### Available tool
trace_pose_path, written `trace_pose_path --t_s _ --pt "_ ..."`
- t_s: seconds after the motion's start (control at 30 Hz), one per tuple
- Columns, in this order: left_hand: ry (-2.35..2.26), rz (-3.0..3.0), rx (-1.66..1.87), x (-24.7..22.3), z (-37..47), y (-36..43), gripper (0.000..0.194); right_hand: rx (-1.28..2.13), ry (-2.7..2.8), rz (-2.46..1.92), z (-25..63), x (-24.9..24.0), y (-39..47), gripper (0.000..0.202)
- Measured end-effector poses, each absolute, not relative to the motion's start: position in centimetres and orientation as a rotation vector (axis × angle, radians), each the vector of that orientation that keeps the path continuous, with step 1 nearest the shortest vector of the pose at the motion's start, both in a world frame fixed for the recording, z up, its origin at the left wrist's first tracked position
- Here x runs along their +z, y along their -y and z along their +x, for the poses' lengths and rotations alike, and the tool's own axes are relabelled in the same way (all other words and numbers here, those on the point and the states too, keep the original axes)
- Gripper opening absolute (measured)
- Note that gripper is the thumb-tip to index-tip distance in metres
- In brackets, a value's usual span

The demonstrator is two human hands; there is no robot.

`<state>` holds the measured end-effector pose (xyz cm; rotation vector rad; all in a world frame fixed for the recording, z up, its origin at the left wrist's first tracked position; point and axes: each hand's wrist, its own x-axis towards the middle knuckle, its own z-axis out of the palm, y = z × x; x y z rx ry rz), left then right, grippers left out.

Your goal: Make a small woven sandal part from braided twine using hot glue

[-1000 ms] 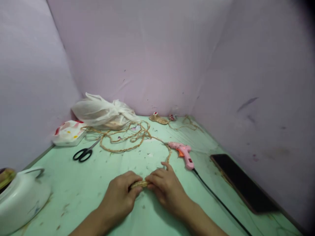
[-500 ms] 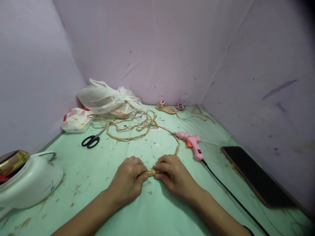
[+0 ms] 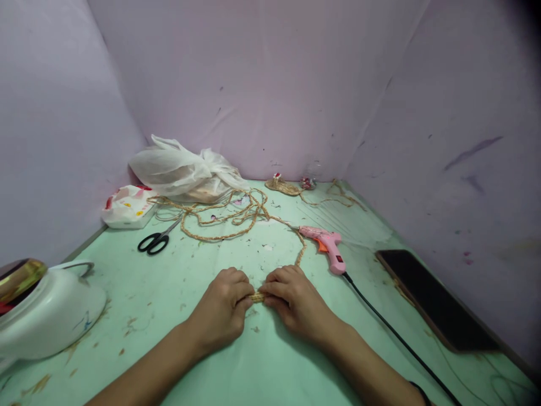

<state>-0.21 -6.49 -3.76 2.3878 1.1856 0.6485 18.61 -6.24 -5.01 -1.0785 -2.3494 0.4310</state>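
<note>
Between my two hands is a small flat piece of braided straw rope (image 3: 257, 297), seen edge-on and mostly covered by fingers. My left hand (image 3: 226, 307) pinches its left end between thumb and fingers. My right hand (image 3: 293, 299) is closed on the right end. From behind the right hand a length of braided rope (image 3: 301, 254) runs up past the tip of a pink glue gun (image 3: 323, 242) and joins a loose tangle of rope (image 3: 220, 238) farther back.
Black-handled scissors (image 3: 156, 242), a tissue pack (image 3: 129, 208) and a white plastic bag (image 3: 186, 169) lie at back left. A white container (image 3: 59, 316) stands at left. A small woven slipper (image 3: 282, 186) lies at the back; a dark phone (image 3: 435, 299) and the gun's black cord (image 3: 389, 324) are at right.
My right hand has shifted slightly left toward my left hand, so less of the braided piece shows between them. The whole view has moved a little.
</note>
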Motion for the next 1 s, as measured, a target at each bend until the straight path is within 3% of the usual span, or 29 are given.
trace_pose_path --t_s 0.23,0.53,0.83,1.0 --pt "-1.251 2.415 0.626 -3.7 0.0 6.5 0.017 0.378 2.320 -1.129 18.2 -4.7 6.4 0.010" --pt "-1.362 2.598 0.252 -2.0 1.2 6.9 0.020 0.622 2.227 -1.160 17.4 -4.4 6.6 0.020" --pt "-1.491 2.616 0.024 -1.4 1.8 6.9 0.018 0.516 2.403 -1.225 17.3 -3.6 6.7 0.015" --pt "-1.362 2.599 0.172 -2.1 1.0 6.6 0.018 0.596 2.349 -1.210 17.4 -3.9 6.4 0.020"
